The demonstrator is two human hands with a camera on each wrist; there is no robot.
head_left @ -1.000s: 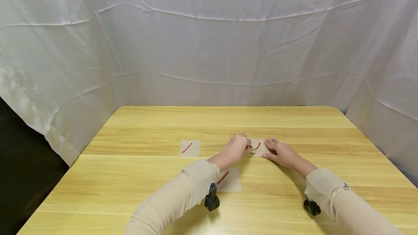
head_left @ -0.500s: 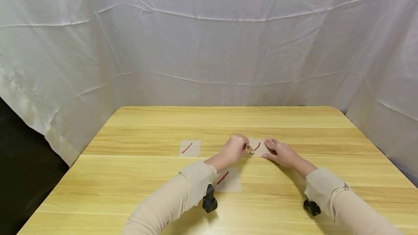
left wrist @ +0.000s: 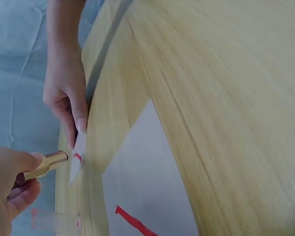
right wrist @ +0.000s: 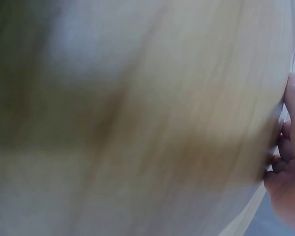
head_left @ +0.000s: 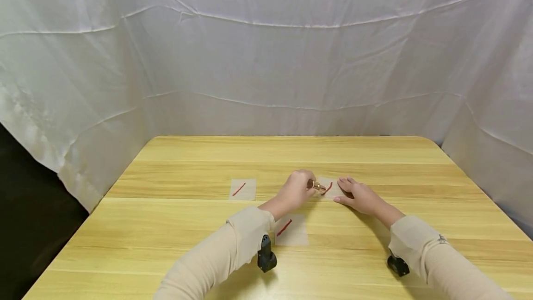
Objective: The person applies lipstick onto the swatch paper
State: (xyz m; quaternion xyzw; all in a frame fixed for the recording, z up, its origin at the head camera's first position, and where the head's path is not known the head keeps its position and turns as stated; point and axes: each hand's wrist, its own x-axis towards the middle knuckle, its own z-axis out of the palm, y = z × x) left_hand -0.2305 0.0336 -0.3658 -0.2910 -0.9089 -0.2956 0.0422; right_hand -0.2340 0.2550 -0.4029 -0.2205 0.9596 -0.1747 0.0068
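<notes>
My left hand (head_left: 294, 190) pinches a gold lipstick (left wrist: 46, 165) between thumb and fingers. The lipstick's end points right, overlapping the lower end of a red stroke on a small white paper (head_left: 335, 190) in the head view. Fingers of my right hand (head_left: 360, 196) lie outstretched on that paper's right side. The right wrist view catches this hand (right wrist: 288, 152) only at its edge, and the table there is blurred. A clear cap (left wrist: 56, 222) stands on the table below the left hand in the left wrist view; in the head view it is hidden.
A second paper (head_left: 251, 190) with a red stroke lies to the left. Nearer me is a third, larger paper (head_left: 297, 234), also marked in red and partly behind the left sleeve (head_left: 250, 233). White cloth (head_left: 291, 73) hangs behind the wooden table (head_left: 354, 263).
My left hand has shifted slightly left and turned, so more of the lipstick's tube shows. The cap's outline behind that hand has gone from view. My right hand stays put.
</notes>
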